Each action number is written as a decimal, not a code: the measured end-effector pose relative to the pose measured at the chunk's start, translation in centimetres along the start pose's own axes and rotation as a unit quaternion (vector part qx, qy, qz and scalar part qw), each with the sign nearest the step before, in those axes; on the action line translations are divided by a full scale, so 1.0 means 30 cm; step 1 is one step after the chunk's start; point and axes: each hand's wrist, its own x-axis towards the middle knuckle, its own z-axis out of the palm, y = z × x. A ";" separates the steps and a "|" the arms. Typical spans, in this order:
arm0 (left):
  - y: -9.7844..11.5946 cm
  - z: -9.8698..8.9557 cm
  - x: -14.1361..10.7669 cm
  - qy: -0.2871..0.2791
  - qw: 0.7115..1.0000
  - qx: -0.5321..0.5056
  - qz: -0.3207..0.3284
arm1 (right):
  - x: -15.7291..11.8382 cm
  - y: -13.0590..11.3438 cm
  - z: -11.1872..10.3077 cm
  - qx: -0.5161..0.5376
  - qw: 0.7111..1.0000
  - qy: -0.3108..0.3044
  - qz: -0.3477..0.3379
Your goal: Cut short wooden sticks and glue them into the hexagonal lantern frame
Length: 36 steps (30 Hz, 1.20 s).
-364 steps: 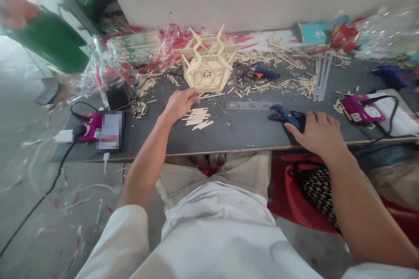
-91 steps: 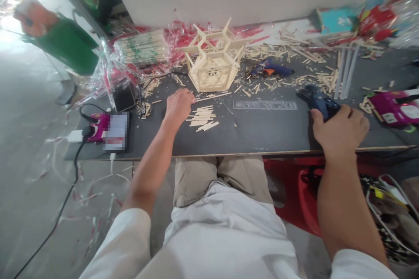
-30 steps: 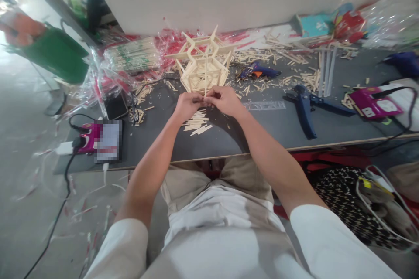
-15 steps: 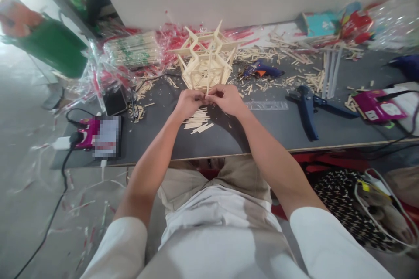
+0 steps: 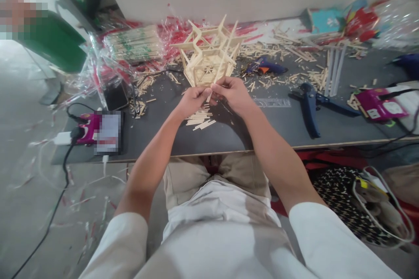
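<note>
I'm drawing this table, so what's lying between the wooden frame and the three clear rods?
In the head view, a blue glue gun with an orange trigger lies there among loose wooden bits.

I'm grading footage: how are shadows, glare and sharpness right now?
Head view: a soft shadow darkens the gray tabletop below the right hand; highlights glint on the clear plastic wrap at far right; the green container at upper left is blurred, partly pixelated like the phone screen, while the wooden stick frame looks clearer.
</note>
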 end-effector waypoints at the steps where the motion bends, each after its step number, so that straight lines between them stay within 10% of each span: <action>1: 0.000 0.005 0.000 -0.008 1.000 -0.014 0.005 | 0.000 0.002 -0.001 0.010 1.000 -0.003 -0.001; 24: 0.003 0.043 -0.013 0.086 0.992 0.095 -0.006 | 0.014 0.026 -0.005 -0.049 0.999 0.009 -0.021; 36: 0.031 0.046 0.004 0.035 0.997 -0.006 -0.063 | 0.007 0.004 0.001 -0.040 0.999 0.004 0.002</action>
